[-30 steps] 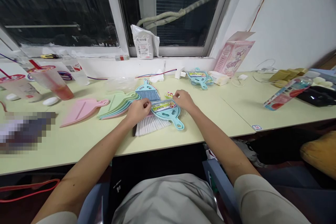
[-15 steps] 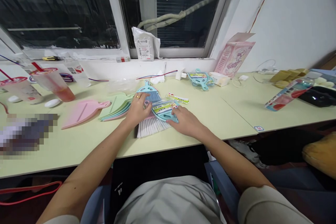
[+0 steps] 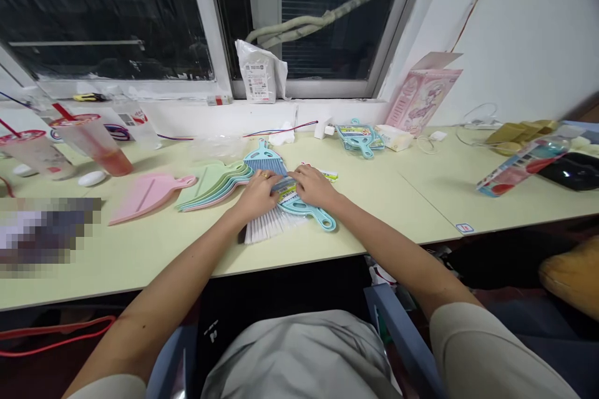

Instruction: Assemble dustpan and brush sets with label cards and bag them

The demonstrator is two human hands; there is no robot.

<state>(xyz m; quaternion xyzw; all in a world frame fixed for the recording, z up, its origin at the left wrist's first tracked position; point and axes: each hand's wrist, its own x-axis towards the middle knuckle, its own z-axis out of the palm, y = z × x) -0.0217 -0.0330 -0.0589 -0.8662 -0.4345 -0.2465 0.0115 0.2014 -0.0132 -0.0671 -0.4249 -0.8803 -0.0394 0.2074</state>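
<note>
In front of me lies a light-blue dustpan set [image 3: 299,206] in a clear bag with a yellow-green label, its handle toward the lower right. My left hand [image 3: 259,197], a ring on one finger, is closed on the bag's left edge. My right hand [image 3: 312,187] pinches the upper edge, fingertips close to the left hand's. Beneath is a white-bristled brush [image 3: 269,226], partly covered. A blue-bristled brush [image 3: 264,156] lies just behind my hands. A loose label strip [image 3: 330,175] shows behind the right hand.
To the left are stacked pastel dustpans [image 3: 210,184] and a pink dustpan [image 3: 147,194]. Drink cups [image 3: 96,144] stand farther left. Another bagged blue set [image 3: 360,139] lies at the back, near a pink box [image 3: 423,96]. A bottle [image 3: 524,165] lies at right.
My right hand has moved from the dustpan's handle end up and left to the bag's upper edge, uncovering the handle. My left hand has shifted slightly right and down onto the bag.
</note>
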